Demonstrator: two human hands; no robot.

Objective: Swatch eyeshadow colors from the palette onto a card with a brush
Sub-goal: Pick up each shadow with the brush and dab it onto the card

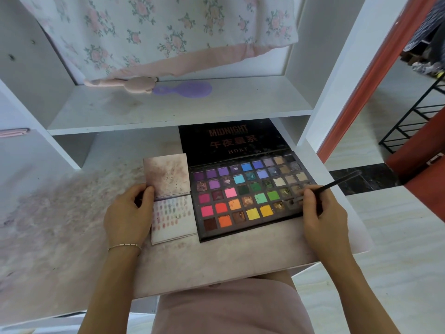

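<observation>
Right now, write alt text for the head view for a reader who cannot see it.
A person's right hand holds a thin black brush with its tip over the right end of an open multicolour eyeshadow palette, while the left hand grips a folded white card bearing rows of small swatches. Both lie on a powder-stained white desk.

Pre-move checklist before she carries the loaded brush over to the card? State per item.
1. Brush gripped: ok, the right hand pinches its dark handle.
2. Brush tip in a pan: ok, it sits at the palette's right edge, near the gold and brown shades; exact pan cannot tell.
3. Pigment picked up: cannot tell, the tip is too small.
4. Card steadied: ok, the left hand holds its left edge.
5. Free space on the card: ok, swatch rows fill the left and middle, the right part looks bare.
6. Palette lid out of the way: ok, it stands open behind the pans.
</observation>
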